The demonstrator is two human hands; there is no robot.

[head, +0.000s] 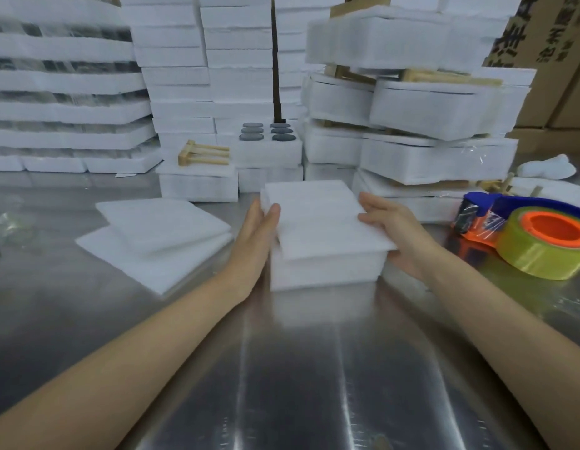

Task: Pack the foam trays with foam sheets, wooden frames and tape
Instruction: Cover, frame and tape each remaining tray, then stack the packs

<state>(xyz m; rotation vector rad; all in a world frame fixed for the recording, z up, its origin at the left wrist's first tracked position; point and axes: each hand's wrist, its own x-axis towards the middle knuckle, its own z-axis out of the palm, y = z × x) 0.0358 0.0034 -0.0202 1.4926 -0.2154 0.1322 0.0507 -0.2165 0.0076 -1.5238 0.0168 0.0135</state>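
Tray (324, 272) sits mid-table (314, 368), near. Sheet (317, 219) lies on top, skewed, overhanging right. Left hand (259, 235) is flat against the tray's left side, thumb on sheet. Right hand (397, 233) is flat against the right side, fingers straight. Neither hand is clenched. Spare sheets (158, 232) lie left, tape dispenser (535, 238) right.

Work surface: brushed metal table (314, 368), scuffed, pale light streaks reflecting lengthwise along it. Far right: brown cardboard cartons (562, 92), stacked, dark printed characters on their sides. Rear centre: narrow dark upright post (276, 60). Lighting cool, even
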